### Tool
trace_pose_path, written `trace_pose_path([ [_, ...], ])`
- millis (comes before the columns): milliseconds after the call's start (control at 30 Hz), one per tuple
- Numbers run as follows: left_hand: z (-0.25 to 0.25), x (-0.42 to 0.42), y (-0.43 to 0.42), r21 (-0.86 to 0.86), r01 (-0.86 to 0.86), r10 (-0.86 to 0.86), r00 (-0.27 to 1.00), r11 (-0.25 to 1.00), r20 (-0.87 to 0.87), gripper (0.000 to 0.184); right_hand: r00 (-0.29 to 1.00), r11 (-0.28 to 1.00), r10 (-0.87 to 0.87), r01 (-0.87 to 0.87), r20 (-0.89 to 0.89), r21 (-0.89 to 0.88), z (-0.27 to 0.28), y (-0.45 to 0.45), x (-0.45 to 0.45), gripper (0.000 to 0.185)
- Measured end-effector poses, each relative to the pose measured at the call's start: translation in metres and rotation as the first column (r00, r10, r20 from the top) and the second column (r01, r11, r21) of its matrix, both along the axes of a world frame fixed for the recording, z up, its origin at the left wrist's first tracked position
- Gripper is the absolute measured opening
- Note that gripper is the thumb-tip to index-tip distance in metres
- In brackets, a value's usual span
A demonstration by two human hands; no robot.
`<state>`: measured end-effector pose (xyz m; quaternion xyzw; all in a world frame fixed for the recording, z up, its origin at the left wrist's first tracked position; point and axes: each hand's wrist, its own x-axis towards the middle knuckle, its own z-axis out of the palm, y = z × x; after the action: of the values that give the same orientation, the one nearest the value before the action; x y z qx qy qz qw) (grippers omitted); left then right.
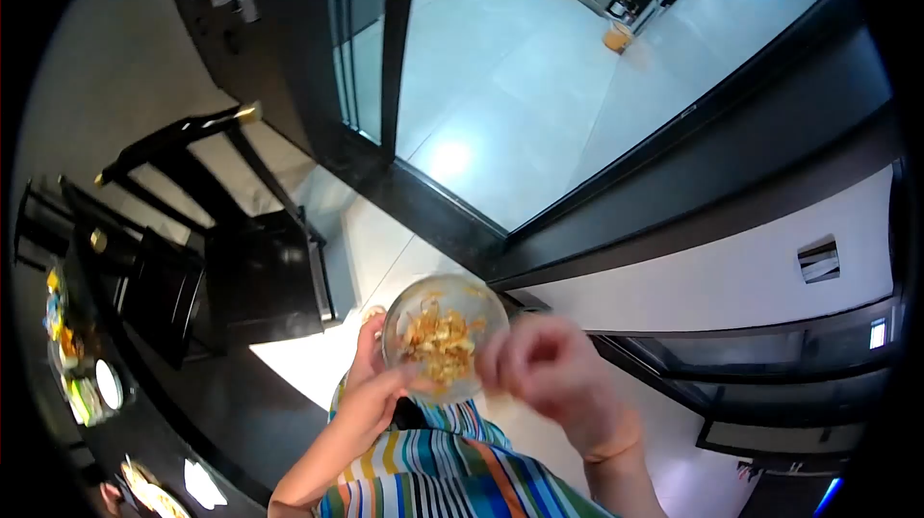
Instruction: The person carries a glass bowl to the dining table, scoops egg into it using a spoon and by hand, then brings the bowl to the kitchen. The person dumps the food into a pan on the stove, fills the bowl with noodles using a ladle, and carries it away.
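Observation:
A clear round bowl (446, 337) with yellow and orange-brown food in it is held in front of the striped clothing. My left hand (373, 378) grips the bowl's left side, with the thumb at the near rim. At the bowl's right edge is my right hand (549, 369), blurred by motion, its fingers curled. Whether anything is between those fingers cannot be made out.
Black chairs (255, 268) stand at the left beside a dark table (144, 422) bearing plates and packages. A black-framed doorway (448, 200) opens ahead onto a kitchen floor, where an orange-brown bucket (617, 37) stands. Dark cabinets are at the right.

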<state>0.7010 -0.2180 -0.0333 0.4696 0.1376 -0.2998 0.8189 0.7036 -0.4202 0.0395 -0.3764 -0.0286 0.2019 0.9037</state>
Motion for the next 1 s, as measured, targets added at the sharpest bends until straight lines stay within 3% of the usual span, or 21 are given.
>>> trace_pose_path([
  [100,0.012,0.042,-0.025,0.006,0.106,-0.106,0.994,0.994,-0.030,0.065,0.939,0.891,0.209,-0.299,0.274,0.343,0.022,-0.020,0.027,0.008],
  [133,0.007,0.058,-0.032,-0.001,0.124,-0.124,0.991,0.992,-0.042,0.068,0.957,0.903,0.083,-0.190,0.278,0.384,0.032,-0.018,0.036,0.008],
  [200,0.008,0.095,-0.053,0.001,0.108,-0.108,0.993,0.994,-0.040,0.069,0.971,0.891,0.017,-0.123,0.240,0.436,0.035,-0.026,0.059,0.009],
  [333,-0.003,0.189,-0.077,-0.040,0.052,-0.053,0.998,0.998,-0.020,0.065,0.965,0.882,0.176,-0.242,0.194,0.404,0.020,-0.054,0.135,0.008],
  [400,-0.001,0.243,-0.095,-0.014,0.035,-0.034,0.999,0.999,0.027,0.062,0.904,0.935,0.161,-0.268,0.396,0.233,0.002,-0.078,0.195,0.019],
  [467,-0.004,0.293,-0.110,-0.008,0.052,-0.052,0.998,0.999,0.024,0.059,0.931,0.987,-0.160,0.156,0.327,0.039,-0.011,-0.119,0.232,0.013],
  [500,-0.008,0.318,-0.120,-0.015,0.053,-0.052,0.998,0.999,0.022,0.059,0.866,0.863,-0.440,0.481,0.237,-0.156,-0.015,-0.128,0.244,0.016],
  [533,-0.012,0.342,-0.131,-0.009,0.062,-0.062,0.998,0.998,-0.009,0.061,0.771,0.701,-0.587,0.637,0.247,-0.322,-0.018,-0.139,0.267,0.014],
  [567,-0.016,0.364,-0.144,-0.012,0.070,-0.070,0.997,0.997,-0.038,0.061,0.752,0.506,-0.550,0.647,0.364,-0.571,-0.027,-0.159,0.284,0.011],
  [600,-0.022,0.395,-0.165,-0.017,0.080,-0.081,0.994,0.997,-0.068,0.061,0.756,0.357,-0.483,0.631,0.441,-0.689,-0.039,-0.179,0.315,0.011],
  [667,-0.036,0.457,-0.210,-0.028,0.108,-0.111,0.985,0.994,-0.134,0.061,0.838,0.051,-0.275,0.502,0.471,-0.863,-0.060,-0.222,0.370,0.015],
  [700,-0.046,0.487,-0.233,-0.023,0.127,-0.129,0.982,0.992,-0.138,0.061,0.871,-0.018,-0.196,0.456,0.450,-0.890,-0.069,-0.241,0.400,0.016],
  [800,-0.073,0.554,-0.282,-0.004,0.181,-0.180,0.977,0.983,-0.115,0.062,0.895,0.019,0.078,0.438,0.439,-0.899,-0.100,-0.284,0.474,0.012],
  [900,-0.110,0.653,-0.351,0.088,0.220,-0.209,0.970,0.971,-0.122,0.064,0.911,0.085,0.294,0.275,0.288,-0.958,-0.149,-0.340,0.586,0.018],
  [1000,-0.122,0.737,-0.404,0.142,0.235,-0.217,0.967,0.961,-0.135,0.064,0.886,0.005,0.406,0.241,0.222,-0.971,-0.183,-0.380,0.682,0.018],
])
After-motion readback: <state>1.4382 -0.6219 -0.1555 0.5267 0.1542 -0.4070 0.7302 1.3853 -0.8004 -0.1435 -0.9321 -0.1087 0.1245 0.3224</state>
